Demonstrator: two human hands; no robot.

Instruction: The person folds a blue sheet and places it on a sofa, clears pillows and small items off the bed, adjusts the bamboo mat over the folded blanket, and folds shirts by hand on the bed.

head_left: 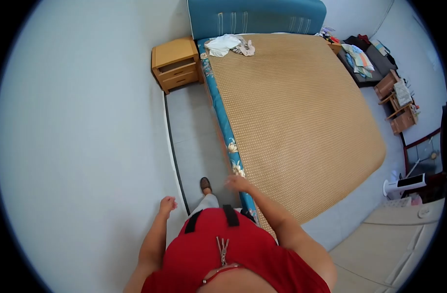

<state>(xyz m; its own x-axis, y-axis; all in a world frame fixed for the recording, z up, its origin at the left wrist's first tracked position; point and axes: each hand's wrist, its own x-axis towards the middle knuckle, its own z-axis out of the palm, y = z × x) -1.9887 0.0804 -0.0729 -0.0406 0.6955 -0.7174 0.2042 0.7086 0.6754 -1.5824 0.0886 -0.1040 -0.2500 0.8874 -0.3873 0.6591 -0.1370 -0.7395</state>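
A pale wall (87, 122) rises along the person's left. To the right of it stands the bed (222, 115), its long axis running away from the person, with the headboard (262, 20) at the far end and the foot toward the lower right. A woven tan mat (301, 107) covers the top, lying lengthwise the same way, and a strip of blue flowered mattress shows along its near left side. A white cabinet (379, 244) fills the lower right corner. The person, in a red top (209, 249), stands in the narrow floor gap between wall and bed. A dark sofa (382, 61) with folded bedding (358, 59) on it is beyond the bed's right side, near a wooden counter (401, 122). A wooden nightstand (174, 56) with drawers stands by the bed's head, on its left. A long white appliance (411, 182) with a dark front is past the foot. White cloth (223, 45) lies bunched on the mat's far left corner. The right hand (238, 183) is at the flowered edge of the bed; it is blurred, so I cannot tell how far open it is or whether it touches. The left hand (168, 204) is near the wall, fingers loosely curled, nothing visible in it; its palm is hidden. One brown shoe (205, 184) shows on the floor.
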